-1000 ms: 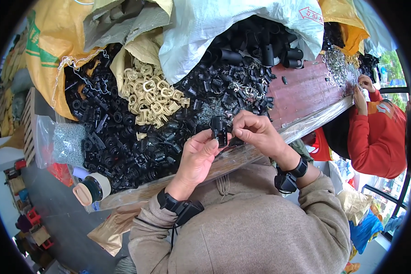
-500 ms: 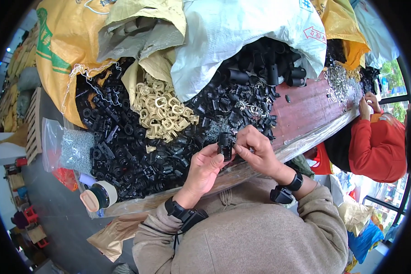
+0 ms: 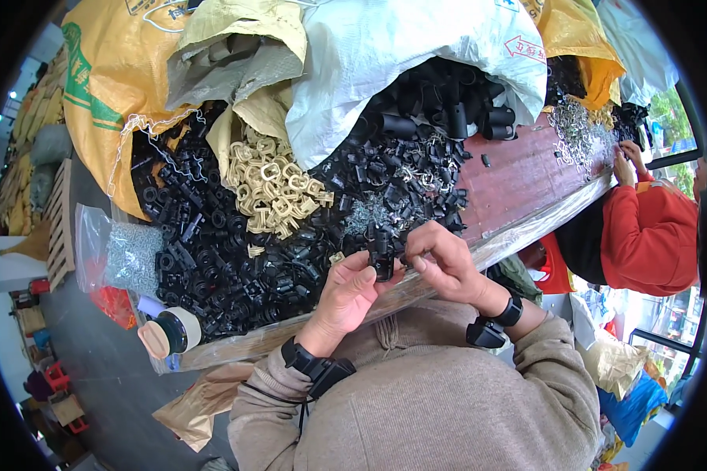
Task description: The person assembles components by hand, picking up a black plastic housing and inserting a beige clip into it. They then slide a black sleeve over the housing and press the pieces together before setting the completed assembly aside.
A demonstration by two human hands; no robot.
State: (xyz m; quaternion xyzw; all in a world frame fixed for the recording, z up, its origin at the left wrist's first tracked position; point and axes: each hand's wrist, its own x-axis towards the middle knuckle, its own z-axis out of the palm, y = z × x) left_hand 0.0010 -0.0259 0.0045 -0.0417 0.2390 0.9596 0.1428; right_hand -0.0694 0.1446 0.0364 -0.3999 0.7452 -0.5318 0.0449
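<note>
Heaped across a long reddish workbench (image 3: 526, 177), black plastic fittings (image 3: 236, 267) spill from woven sacks, burying most of the bench top; single pieces in the pile are hard to tell apart. At the near edge, the left hand (image 3: 346, 294) and the right hand (image 3: 444, 263) meet over a small black plastic part (image 3: 382, 263), each pinching it between thumb and fingertips. The part stands roughly upright, long axis running away from the person toward the heap; its lower end is hidden behind the left thumb. A yellow sack (image 3: 106, 86) with green print slumps at far left, a white sack (image 3: 416, 55) with a red arrow mark lies top centre, and cream-coloured buckles (image 3: 271, 188) sit between them. A clear bag of small grey pieces (image 3: 130, 255) rests beside a tape roll (image 3: 173, 331). At right, a person in a red sleeve (image 3: 644, 235) is cut off by the rim.
</note>
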